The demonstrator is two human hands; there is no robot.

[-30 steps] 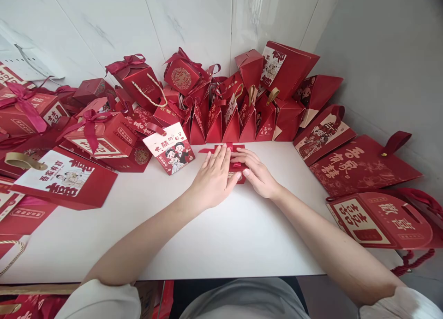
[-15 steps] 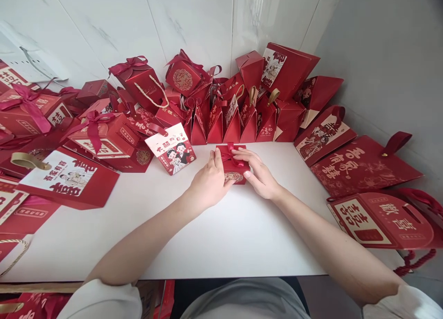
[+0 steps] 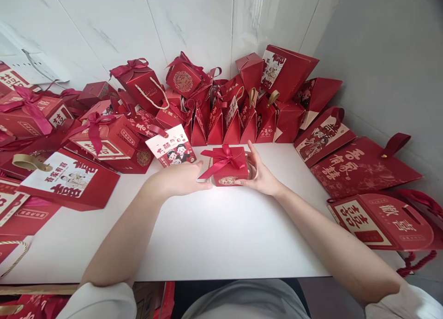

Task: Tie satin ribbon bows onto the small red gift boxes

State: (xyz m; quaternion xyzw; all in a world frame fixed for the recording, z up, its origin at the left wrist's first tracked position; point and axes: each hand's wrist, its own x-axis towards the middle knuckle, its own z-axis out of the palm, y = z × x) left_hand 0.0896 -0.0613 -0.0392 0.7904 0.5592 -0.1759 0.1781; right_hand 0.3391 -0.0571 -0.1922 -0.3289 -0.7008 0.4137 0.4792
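Observation:
A small red gift box (image 3: 229,169) with a red ribbon bow on top sits on the white table (image 3: 221,236), near its far middle. My right hand (image 3: 260,174) cups the box's right side, fingers up along it. My left hand (image 3: 182,178) lies at the box's left side, fingertips touching its lower left edge. The ribbon tails hang over the box's front left corner.
Many red gift boxes and bags are piled along the wall, among them a card-fronted bag (image 3: 173,149) just left of the box. Flat red bags (image 3: 363,166) line the right side and a large flat bag (image 3: 69,178) lies at the left.
Both hands have come off the top of the box and moved to its sides. The bow now shows fully on the lid. The box has shifted slightly toward me.

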